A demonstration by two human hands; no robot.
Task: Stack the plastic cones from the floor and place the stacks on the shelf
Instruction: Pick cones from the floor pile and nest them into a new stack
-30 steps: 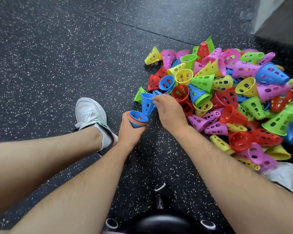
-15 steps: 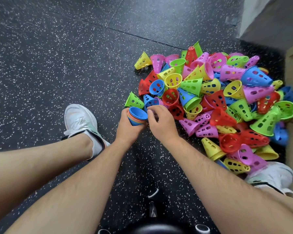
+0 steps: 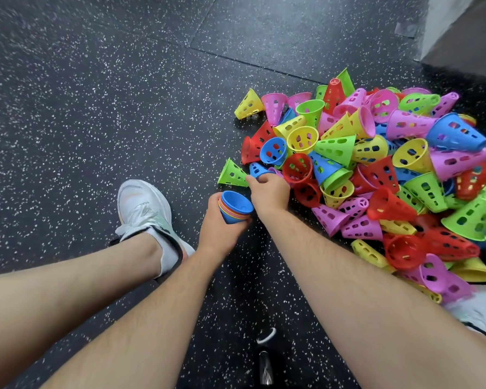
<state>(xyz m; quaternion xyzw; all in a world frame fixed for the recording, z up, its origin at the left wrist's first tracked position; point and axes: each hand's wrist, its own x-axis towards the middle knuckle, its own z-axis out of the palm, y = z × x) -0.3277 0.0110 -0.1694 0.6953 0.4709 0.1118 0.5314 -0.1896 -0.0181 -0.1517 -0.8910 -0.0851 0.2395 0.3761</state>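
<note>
At centre frame, my left hand [image 3: 222,231] clamps its fingers round the nested stack of coloured plastic cones [image 3: 236,207], mouth upward to receive the next piece. Just above, my right hand [image 3: 270,189] curls its fingers onto a loose blue perforated plastic cone [image 3: 257,169] at the left edge of the multicoloured cone pile [image 3: 376,169], keeping the transfer short.

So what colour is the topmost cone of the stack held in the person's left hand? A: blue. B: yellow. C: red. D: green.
A: the stack gripped in the left hand has a blue top cone, its open mouth facing up, above thin rims of other colours.
</note>
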